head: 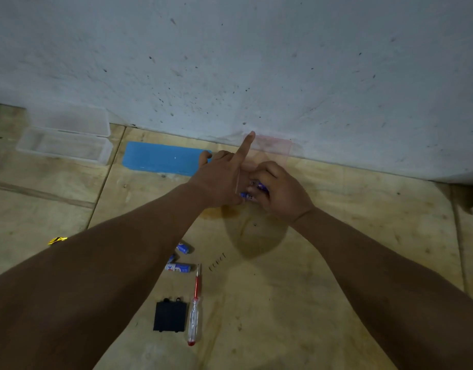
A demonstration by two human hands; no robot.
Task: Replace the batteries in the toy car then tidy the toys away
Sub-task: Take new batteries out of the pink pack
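Above the plywood floor, my left hand holds a clear plastic bag with a pinkish top edge, index finger sticking up. My right hand pinches blue batteries at the bag; whether they are inside it is unclear. Three more blue batteries lie loose on the floor under my left forearm. Nearer to me, a black battery cover lies next to a red-and-clear screwdriver. Several small dark screws sit to the right of the screwdriver's tip. No toy car is in view.
A blue flat lid lies by the grey wall, left of my hands. Two clear plastic containers stand at the far left against the wall. A yellow wrapper scrap lies at the left. A brown stain marks the plywood.
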